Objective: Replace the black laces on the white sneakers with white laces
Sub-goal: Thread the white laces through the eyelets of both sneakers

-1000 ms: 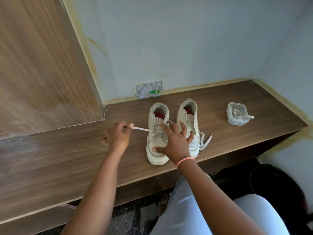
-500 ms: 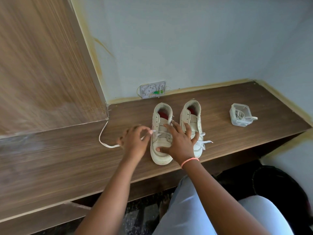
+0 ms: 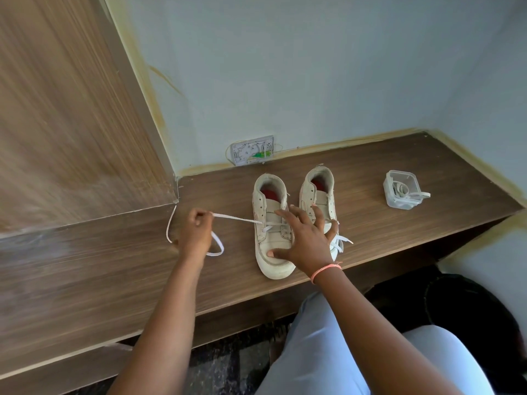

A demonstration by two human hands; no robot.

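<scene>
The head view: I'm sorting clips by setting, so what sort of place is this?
Probably a room in a home, possibly still being finished. A built-in wooden shelf runs along painted walls into a corner, an uncovered wall socket shows its wiring, and paint is smeared along the shelf's edges.

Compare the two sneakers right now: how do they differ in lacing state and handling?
The left sneaker has a white lace running out sideways to the left hand, which pinches it; the right sneaker has loose lace ends beside its toe. The right hand presses flat across both. Both are white, upright, side by side.
</scene>
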